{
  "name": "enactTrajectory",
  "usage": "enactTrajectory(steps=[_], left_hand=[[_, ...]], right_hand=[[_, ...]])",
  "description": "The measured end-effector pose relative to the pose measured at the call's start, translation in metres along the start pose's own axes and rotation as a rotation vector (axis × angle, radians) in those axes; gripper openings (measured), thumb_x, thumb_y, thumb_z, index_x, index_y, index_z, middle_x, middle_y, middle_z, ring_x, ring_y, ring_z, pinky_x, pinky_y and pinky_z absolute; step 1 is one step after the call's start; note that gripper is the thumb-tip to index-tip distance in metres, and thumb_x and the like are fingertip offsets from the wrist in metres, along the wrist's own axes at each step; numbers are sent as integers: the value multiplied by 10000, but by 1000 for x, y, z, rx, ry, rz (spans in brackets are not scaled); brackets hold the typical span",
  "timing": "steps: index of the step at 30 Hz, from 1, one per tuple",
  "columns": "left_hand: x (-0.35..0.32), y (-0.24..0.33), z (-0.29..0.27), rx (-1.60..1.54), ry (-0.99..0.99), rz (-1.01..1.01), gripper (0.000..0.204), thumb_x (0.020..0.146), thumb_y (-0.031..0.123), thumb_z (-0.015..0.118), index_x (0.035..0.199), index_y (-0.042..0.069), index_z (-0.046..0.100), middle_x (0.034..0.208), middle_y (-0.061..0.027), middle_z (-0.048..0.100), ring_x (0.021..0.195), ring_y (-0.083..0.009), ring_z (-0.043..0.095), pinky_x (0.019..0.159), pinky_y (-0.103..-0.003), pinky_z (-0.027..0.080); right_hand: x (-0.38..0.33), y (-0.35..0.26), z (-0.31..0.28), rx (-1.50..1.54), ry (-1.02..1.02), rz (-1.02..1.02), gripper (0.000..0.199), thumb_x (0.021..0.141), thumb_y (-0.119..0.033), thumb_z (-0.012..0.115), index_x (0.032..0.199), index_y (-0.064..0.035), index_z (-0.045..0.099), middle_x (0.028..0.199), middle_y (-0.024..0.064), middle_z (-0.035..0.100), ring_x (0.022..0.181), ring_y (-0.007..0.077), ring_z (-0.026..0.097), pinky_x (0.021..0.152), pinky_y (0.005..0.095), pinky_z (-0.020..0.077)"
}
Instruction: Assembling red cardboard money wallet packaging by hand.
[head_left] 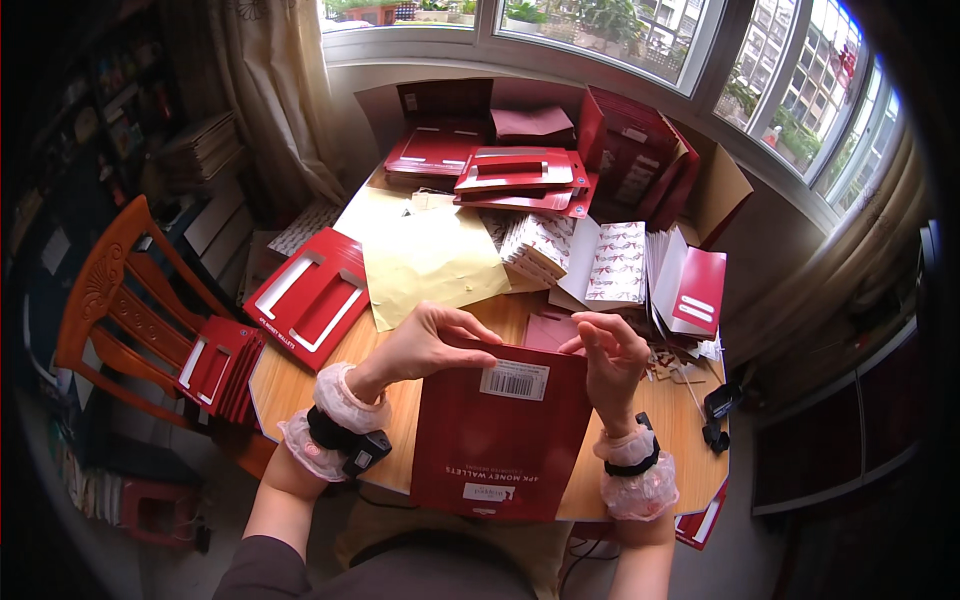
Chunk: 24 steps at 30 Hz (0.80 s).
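A flat red cardboard sleeve (500, 425) stands tilted in front of me, with a white barcode label near its upper edge and upside-down printing lower down. My left hand (425, 345) pinches its top edge left of the label, thumb on the near side. At the top right corner, my right hand (612, 355) is closed on the sleeve with bent fingers; the exact grip of its fingertips is partly hidden. Just beyond the top edge lies a pinkish-red piece of paper or card (548, 330), partly covered by the sleeve and my fingers.
A yellow sheet (430, 260) covers the table's middle. Left of it lies a red windowed sleeve (312, 298); more red sleeves (520, 170) are stacked behind. Patterned white wallets (612, 262) stand at right. A wooden chair (130, 290) holds red packs (220, 370). Black earphones (718, 405) lie at the right edge.
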<state>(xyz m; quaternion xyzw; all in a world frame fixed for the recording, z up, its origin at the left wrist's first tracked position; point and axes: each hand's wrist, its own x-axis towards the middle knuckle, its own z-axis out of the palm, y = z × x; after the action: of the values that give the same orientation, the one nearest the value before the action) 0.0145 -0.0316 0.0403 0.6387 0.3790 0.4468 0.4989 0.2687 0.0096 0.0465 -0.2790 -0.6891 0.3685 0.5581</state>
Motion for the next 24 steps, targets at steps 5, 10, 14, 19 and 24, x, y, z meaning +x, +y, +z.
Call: enactTrajectory(steps=[5,10,14,19,24], left_hand=[[-3,6,5,-36,10,4,212,809,63,773,1002,-4,719,912,-91,728,863,-105,672,775,-224,541],[-2,13,11,-45,9,-59,180,818,50,758,986,-5,726,920,-87,728,863,-98,669,776,-219,539],[-1,9,12,-43,11,-24,175,823,42,748,991,-5,731,915,-78,729,855,-89,664,770,-215,537],[-2,12,14,-55,23,-22,167,829,32,736,991,-9,731,904,-75,730,845,-85,662,763,-209,534],[-5,16,13,-65,39,-44,163,831,26,732,990,-10,731,909,-80,730,846,-85,662,764,-211,535]], right_hand=[[11,-14,-5,-270,-44,71,163,921,-142,654,944,15,690,762,83,685,600,99,640,579,213,486],[33,-37,3,-469,-190,-41,130,860,-132,690,899,-10,714,795,98,669,713,187,644,604,289,493],[32,-29,15,-459,-327,-136,98,850,-96,671,853,1,686,792,115,649,699,256,625,632,352,480],[26,-33,17,-472,-341,-65,81,841,-70,662,843,10,673,753,126,636,697,276,620,639,358,478],[24,-34,17,-444,-360,-27,75,833,-64,665,835,10,677,760,128,644,705,278,624,640,360,479]])
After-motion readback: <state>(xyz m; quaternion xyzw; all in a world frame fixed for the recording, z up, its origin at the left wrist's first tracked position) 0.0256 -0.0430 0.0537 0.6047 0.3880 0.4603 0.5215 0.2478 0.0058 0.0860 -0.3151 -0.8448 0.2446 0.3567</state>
